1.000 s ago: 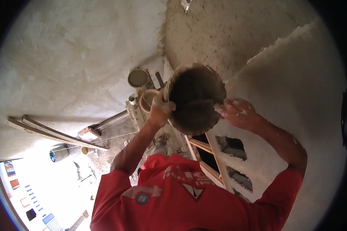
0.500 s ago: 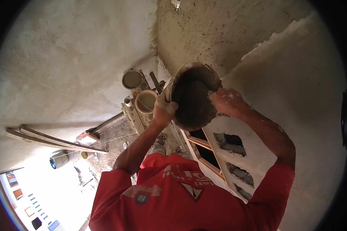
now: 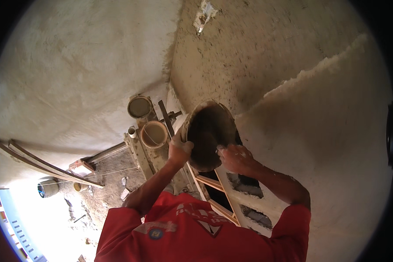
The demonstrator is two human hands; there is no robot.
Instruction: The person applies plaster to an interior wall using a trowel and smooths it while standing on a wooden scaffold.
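Observation:
A wide, mortar-crusted bucket (image 3: 187, 131) is held up in front of me, tilted so that its dark inside shows. Grey wet mortar (image 3: 210, 142) lies in it. My left hand (image 3: 180, 150) grips the left rim, thumb over the edge. At the lower right of the opening, my right hand (image 3: 236, 158) is closed in a fist with the knuckles up. Its fingertips reach inside the rim, and what they hold, if anything, is hidden. Pale mortar is smeared on both hands.
Beyond my left hand, an orange bucket (image 3: 154, 134), another bucket (image 3: 139, 107) and a white pipe end (image 3: 132, 132) stand on planks (image 3: 140, 159). Plastered walls (image 3: 91, 56) meet at a corner ahead. Wooden frames (image 3: 218, 196) and wall holes (image 3: 244, 185) lie right; long battens (image 3: 48, 163) lie left.
The bucket and both hands now appear lower and slightly left in the picture, and the bucket's opening looks narrower. My view has shifted, showing more of the wall ahead.

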